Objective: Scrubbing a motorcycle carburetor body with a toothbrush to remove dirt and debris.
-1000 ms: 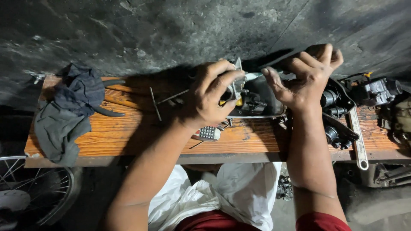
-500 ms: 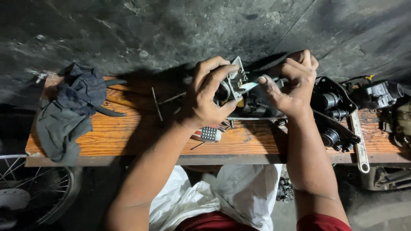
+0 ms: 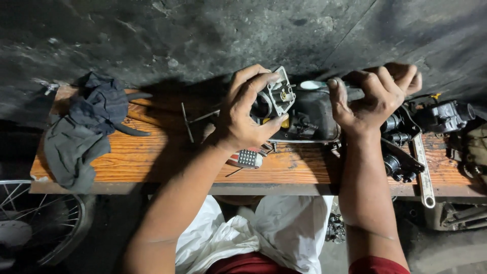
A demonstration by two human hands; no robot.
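Bench (image 3: 152,162) of grained orange wood, dark rags (image 3: 81,132) at one end. Above its far edge, left hand (image 3: 248,114) wraps a grey cast-metal carburetor (image 3: 276,99); right hand (image 3: 375,99) fists a slim tool (image 3: 317,85) touching it.

The person's two arms are bare from the elbows down, with no sleeves and no gloves. The left hand (image 3: 248,114) and the right hand (image 3: 373,96) look smudged with dark dirt. The fingers (image 3: 258,83) are bare, with no rings. Low down, red cloth shows under a crumpled white cloth
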